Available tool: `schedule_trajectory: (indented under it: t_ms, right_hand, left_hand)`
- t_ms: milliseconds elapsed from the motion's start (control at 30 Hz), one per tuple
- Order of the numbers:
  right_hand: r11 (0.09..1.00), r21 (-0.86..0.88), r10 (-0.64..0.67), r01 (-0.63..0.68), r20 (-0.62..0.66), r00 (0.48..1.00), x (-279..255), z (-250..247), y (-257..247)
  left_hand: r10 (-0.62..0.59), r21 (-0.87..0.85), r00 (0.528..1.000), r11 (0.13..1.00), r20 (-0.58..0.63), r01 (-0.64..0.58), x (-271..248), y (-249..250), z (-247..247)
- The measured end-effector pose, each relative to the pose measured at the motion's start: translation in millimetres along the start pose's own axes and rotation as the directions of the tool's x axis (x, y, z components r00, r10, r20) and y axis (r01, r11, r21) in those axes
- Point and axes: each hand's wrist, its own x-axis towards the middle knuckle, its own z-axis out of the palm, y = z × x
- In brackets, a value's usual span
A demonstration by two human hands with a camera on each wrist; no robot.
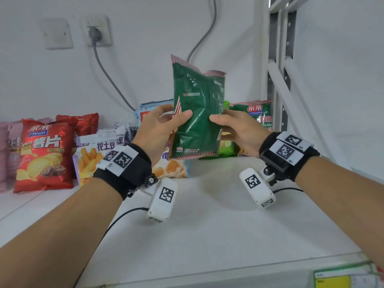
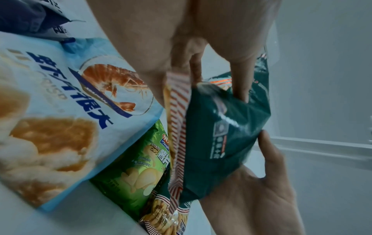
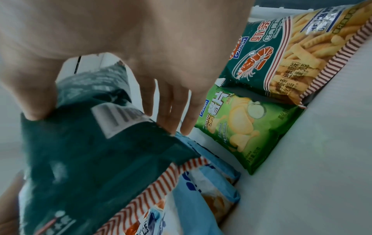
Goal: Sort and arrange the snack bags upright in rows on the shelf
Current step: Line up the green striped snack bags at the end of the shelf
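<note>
Both hands are up on the dark green snack bag (image 1: 195,113), holding it upright above the white shelf (image 1: 218,215), plain back side toward the head camera. The left hand (image 1: 160,129) has its grip clamped on the bag's left edge, thumb across the back; the right hand (image 1: 236,132) pinches the right edge the same way. Behind it, a light green chips bag (image 3: 241,127) and another green bag (image 1: 259,115) lean near the wall. Off left, the red bag (image 1: 44,156) stands upright.
</note>
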Motion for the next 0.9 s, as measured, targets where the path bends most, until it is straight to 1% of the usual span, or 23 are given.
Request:
schedule_trajectory:
  t_ms: [67,133,200,300,367,433,533,600,667,733,900]
  right_hand:
    - [1.0,0.017,0.001,-0.001,0.019,1.0,0.2,0.2,1.6]
    - [1.0,0.015,-0.021,0.021,0.018,1.0,0.0,1.4,2.0]
    - [0.999,-0.01,-0.04,0.04,-0.01,0.999,-0.5,2.4,0.7]
    - [0.995,-0.089,-0.05,0.046,-0.046,0.998,-2.5,1.2,-0.6]
    - [0.991,-0.134,-0.036,0.03,-0.047,0.998,-2.5,0.8,-0.8]
    - [0.992,-0.123,-0.012,0.008,-0.032,0.999,-2.5,1.5,-1.0]
    - [0.999,0.023,0.03,-0.03,-0.012,0.999,-3.2,2.6,-3.0]
    - [0.996,0.085,0.01,-0.01,-0.002,1.0,-3.4,2.5,-3.9]
    - [0.998,0.065,-0.022,0.024,-0.031,0.999,-3.2,2.2,-4.6]
    - [0.999,0.008,-0.04,0.04,-0.079,0.996,-2.4,1.7,-4.8]
    - [0.995,-0.087,-0.054,0.043,-0.128,0.99,-2.8,1.4,-3.2]
  left_hand:
    - [-0.039,-0.042,0.999,0.998,0.023,0.04,0.4,-0.4,1.1]
    - [-0.06,-0.031,0.996,0.998,0.064,0.062,-1.3,-0.2,2.6]
    - [-0.06,0.041,0.995,0.998,0.085,0.057,-4.5,1.3,3.7]
    - [-0.053,0.153,0.996,0.987,0.073,0.041,-7.5,2.5,5.0]
    - [-0.048,0.171,0.997,0.985,0.067,0.036,-8.3,3.0,4.2]
    - [-0.041,0.179,0.997,0.983,0.07,0.028,-8.3,2.4,3.2]
    - [-0.017,0.137,0.999,0.99,0.052,0.01,-5.4,1.1,0.8]
    - [-0.018,0.085,0.999,0.996,0.033,0.015,-2.7,0.6,-0.1]
    - [-0.028,0.031,1.0,0.999,0.011,0.027,-1.2,0.2,1.4]
    - [-0.038,0.01,0.999,0.999,0.003,0.038,-1.4,-0.1,3.0]
    - [-0.05,0.036,0.999,0.998,0.018,0.049,-4.1,0.4,2.9]
